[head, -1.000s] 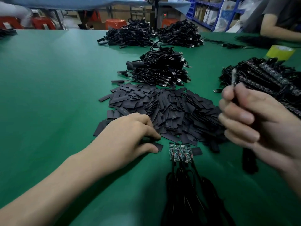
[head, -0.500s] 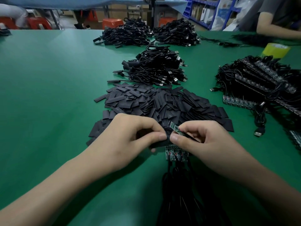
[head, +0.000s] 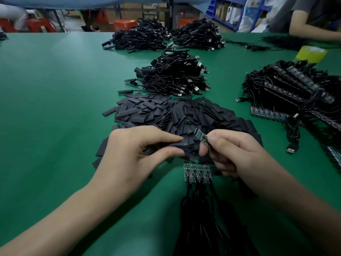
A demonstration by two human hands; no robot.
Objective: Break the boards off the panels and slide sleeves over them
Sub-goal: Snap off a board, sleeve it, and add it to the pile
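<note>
The board [head: 201,136], a narrow green strip with small components on its upper face, sits just right of the frame's centre. The right hand [head: 238,154] pinches its lower right end between thumb and forefinger, above the near edge of the sleeve pile [head: 166,111]. The left hand [head: 140,150] grasps one flat black sleeve [head: 181,145] between thumb and forefinger, with the sleeve's right end facing the board. I cannot tell whether the two touch yet. The main risk, as I judge it, is a snag. The sleeve looks pressed flat, so its mouth may be closed, and a board corner or a raised component could catch the rim and buckle the sleeve instead of entering it. The axes also disagree, and pushing at that angle would jam the board. A hard push could also strain any wire at the held end, which the fingers hide. The board's long axis runs from lower right to upper left, with its free end pointing to the upper left, slightly above the sleeve's mouth. The sleeve lies nearly level across the frame. Below the hands a short panel [head: 196,171] of unbroken boards rests on the green table [head: 55,89].
</note>
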